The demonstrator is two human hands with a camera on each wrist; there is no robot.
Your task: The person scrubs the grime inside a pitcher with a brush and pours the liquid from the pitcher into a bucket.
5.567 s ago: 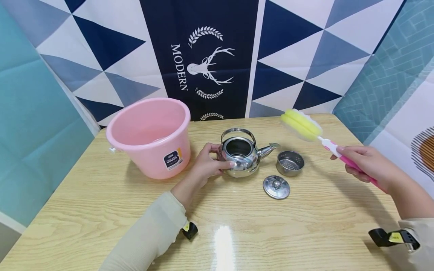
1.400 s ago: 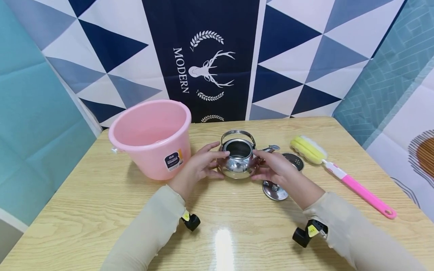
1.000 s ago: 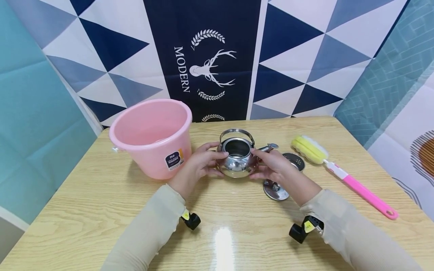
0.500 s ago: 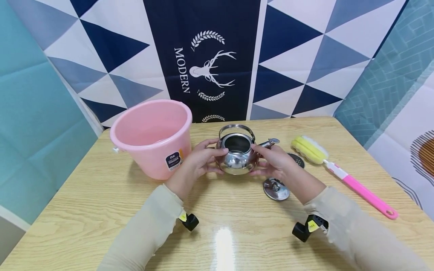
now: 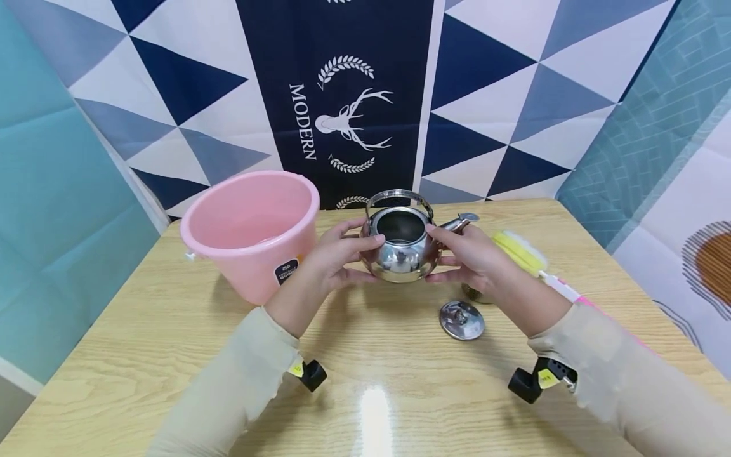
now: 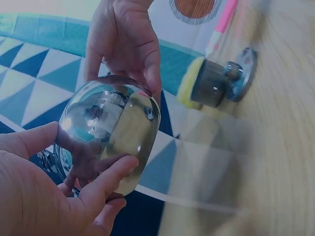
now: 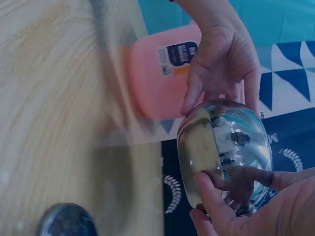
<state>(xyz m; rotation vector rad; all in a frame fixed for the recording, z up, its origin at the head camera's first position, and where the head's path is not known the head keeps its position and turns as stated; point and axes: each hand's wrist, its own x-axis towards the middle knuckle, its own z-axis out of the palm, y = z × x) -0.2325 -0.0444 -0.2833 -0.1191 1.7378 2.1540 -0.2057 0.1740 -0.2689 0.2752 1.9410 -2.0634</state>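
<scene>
A shiny steel teapot (image 5: 400,254) with its top uncovered and its hoop handle raised is held above the table. My left hand (image 5: 345,257) grips its left side, thumb near the rim. On the other side my right hand (image 5: 471,257) grips it just below the spout. Both wrist views show the teapot's rounded body (image 6: 110,128) between the fingers of the two hands. The teapot's lid (image 5: 461,320) lies on the table below the right hand. Behind that hand a perforated steel strainer (image 5: 476,294) is mostly hidden.
A pink bucket (image 5: 251,238) stands at the left on the wooden table (image 5: 320,412). To the right lies a brush with a yellow sponge head (image 5: 518,252) and pink handle, partly covered by the right arm. A patterned cloth backdrop (image 5: 342,120) rises behind.
The brush was set down at the right and my right hand came to the teapot. Both hands then lifted the teapot off the table.
</scene>
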